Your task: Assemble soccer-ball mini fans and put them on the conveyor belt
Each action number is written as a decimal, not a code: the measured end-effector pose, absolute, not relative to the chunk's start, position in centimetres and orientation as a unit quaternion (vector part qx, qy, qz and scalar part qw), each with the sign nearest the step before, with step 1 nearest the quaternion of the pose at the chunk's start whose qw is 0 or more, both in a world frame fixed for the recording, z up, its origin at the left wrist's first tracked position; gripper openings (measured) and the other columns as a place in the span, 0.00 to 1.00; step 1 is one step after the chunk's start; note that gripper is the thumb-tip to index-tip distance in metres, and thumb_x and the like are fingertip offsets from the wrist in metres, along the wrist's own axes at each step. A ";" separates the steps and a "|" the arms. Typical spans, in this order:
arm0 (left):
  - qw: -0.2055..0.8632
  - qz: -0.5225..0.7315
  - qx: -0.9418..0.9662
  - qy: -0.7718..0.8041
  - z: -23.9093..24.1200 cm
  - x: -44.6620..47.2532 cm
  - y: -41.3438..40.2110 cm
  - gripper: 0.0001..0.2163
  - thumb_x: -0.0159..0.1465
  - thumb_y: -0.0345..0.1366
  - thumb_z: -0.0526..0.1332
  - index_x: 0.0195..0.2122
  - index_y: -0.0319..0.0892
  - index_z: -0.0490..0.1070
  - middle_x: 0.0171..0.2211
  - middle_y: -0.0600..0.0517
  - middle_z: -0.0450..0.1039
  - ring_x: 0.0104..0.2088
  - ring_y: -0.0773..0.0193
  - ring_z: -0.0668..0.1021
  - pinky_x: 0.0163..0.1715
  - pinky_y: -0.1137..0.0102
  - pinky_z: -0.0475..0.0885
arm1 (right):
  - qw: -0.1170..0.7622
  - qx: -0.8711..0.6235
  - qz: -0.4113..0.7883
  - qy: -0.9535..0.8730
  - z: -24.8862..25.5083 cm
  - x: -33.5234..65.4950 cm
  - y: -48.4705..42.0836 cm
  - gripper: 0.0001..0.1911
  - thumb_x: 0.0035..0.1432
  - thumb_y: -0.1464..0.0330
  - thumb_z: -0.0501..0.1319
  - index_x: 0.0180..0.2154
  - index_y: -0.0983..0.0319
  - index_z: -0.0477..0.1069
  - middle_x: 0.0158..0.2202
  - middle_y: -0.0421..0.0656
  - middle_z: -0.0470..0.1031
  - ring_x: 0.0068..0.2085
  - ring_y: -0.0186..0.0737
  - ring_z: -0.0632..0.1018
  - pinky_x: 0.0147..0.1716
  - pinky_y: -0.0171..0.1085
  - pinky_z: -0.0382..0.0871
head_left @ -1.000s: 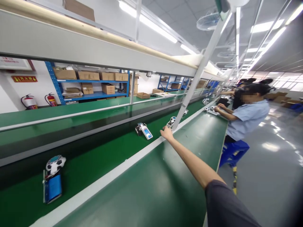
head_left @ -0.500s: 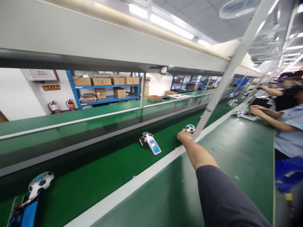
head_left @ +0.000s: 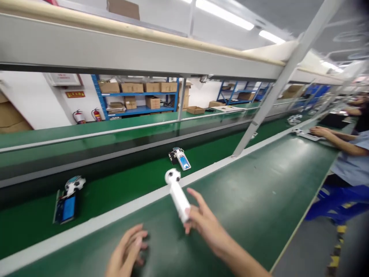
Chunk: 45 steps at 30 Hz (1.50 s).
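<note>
My right hand (head_left: pixel 203 217) grips the lower end of a white device with a football-patterned round head (head_left: pixel 179 200) above the green worktop. Its head points away from me, with the plain white side up. My left hand (head_left: pixel 128 250) hovers to the left of it, fingers curved and apart, holding nothing. On the green conveyor belt lies an opened device with a football head (head_left: pixel 183 159), a blue block inside and a dark part beside it. Another opened device (head_left: pixel 69 207) lies further left on the belt.
A white rail (head_left: pixel 144 202) separates the belt from the worktop (head_left: pixel 230 200). A slanted grey post (head_left: pixel 259 107) rises from the rail. To the right, a co-worker's hands (head_left: pixel 321 132) are over a white device. Blue shelving (head_left: pixel 134 111) with cartons stands behind.
My right hand has come back from the belt beside the post, bringing the white football-headed device over the worktop. My left hand has entered view. The view has shifted.
</note>
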<state>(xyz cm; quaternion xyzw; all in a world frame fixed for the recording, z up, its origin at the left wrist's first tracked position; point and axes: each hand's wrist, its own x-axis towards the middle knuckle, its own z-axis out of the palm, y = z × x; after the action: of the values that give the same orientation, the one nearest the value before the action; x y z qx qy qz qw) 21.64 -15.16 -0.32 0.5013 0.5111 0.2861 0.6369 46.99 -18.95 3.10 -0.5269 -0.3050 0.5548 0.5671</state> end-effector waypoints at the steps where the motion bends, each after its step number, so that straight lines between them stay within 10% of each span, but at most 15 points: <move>1: 0.655 0.338 0.463 0.492 0.1 22.6 -15.6 0.32 0.59 0.60 0.59 0.58 0.45 0.65 0.54 0.41 0.72 0.48 0.48 0.78 0.39 0.61 0.77 | 0.548 -0.520 0.566 -0.331 2.1 44.2 -20.4 0.41 0.60 0.62 0.61 0.67 0.55 0.41 0.33 0.38 0.71 0.28 0.36 0.74 0.29 0.38 0.71; 11: 0.652 0.371 0.536 0.387 0.4 21.8 -18.0 0.26 0.66 0.50 0.58 0.61 0.43 0.59 0.58 0.44 0.68 0.57 0.54 0.70 0.60 0.62 0.61 | 0.404 -0.586 0.297 -0.636 4.1 39.0 -18.8 0.31 0.67 0.59 0.52 0.68 0.54 0.46 0.64 0.50 0.59 0.54 0.45 0.71 0.51 0.44 0.66; 15: 0.669 0.340 0.577 0.323 0.5 21.4 -18.6 0.21 0.68 0.49 0.55 0.57 0.41 0.61 0.54 0.43 0.69 0.54 0.55 0.71 0.58 0.62 0.62 | 0.331 -0.533 0.279 -0.727 7.3 38.7 -14.8 0.18 0.69 0.58 0.46 0.47 0.59 0.70 0.47 0.45 0.75 0.48 0.42 0.73 0.48 0.41 0.64; 20: 0.711 0.318 0.551 0.298 0.7 21.8 -18.8 0.22 0.66 0.51 0.57 0.53 0.40 0.61 0.48 0.44 0.71 0.49 0.58 0.73 0.51 0.63 0.66 | 0.193 -0.557 0.344 -0.731 7.1 38.1 -11.7 0.23 0.68 0.55 0.46 0.29 0.61 0.67 0.30 0.40 0.73 0.32 0.37 0.71 0.32 0.35 0.60; 26: 0.727 0.330 0.507 0.324 -0.1 22.3 -18.5 0.22 0.63 0.53 0.61 0.47 0.41 0.62 0.42 0.47 0.73 0.41 0.61 0.75 0.44 0.65 0.68 | 0.106 -0.576 0.384 -0.713 5.8 37.8 -9.6 0.23 0.67 0.57 0.48 0.28 0.64 0.72 0.28 0.45 0.75 0.29 0.40 0.74 0.31 0.36 0.64; 31: 0.710 0.375 0.479 0.355 -0.3 22.1 -17.9 0.19 0.64 0.50 0.61 0.45 0.40 0.61 0.42 0.47 0.75 0.40 0.63 0.76 0.41 0.68 0.68 | 0.205 -0.528 0.208 -0.797 6.4 38.5 -13.2 0.17 0.68 0.62 0.51 0.50 0.60 0.73 0.49 0.51 0.71 0.47 0.45 0.74 0.48 0.43 0.67; 41: 0.653 0.389 0.494 0.423 -0.6 22.3 -18.3 0.15 0.67 0.44 0.58 0.49 0.40 0.64 0.45 0.46 0.75 0.42 0.62 0.77 0.45 0.67 0.71 | 0.186 -0.456 0.191 -0.849 4.6 38.4 -15.3 0.08 0.64 0.76 0.55 0.40 0.63 0.73 0.40 0.47 0.73 0.41 0.42 0.75 0.40 0.40 0.71; 45: 0.668 0.363 0.479 0.439 -0.6 22.0 -18.2 0.15 0.66 0.45 0.59 0.47 0.40 0.63 0.42 0.48 0.75 0.23 0.72 0.75 0.26 0.74 0.71 | 0.152 -0.468 0.179 -0.852 5.2 37.6 -15.2 0.07 0.63 0.77 0.54 0.36 0.64 0.70 0.38 0.47 0.72 0.38 0.41 0.74 0.37 0.39 0.69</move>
<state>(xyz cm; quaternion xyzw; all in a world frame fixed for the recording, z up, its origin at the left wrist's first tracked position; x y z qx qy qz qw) 22.02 -18.24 -0.60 0.4791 0.4388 0.3627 0.6681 37.63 -15.17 5.15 -0.4678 -0.8519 0.1792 0.1524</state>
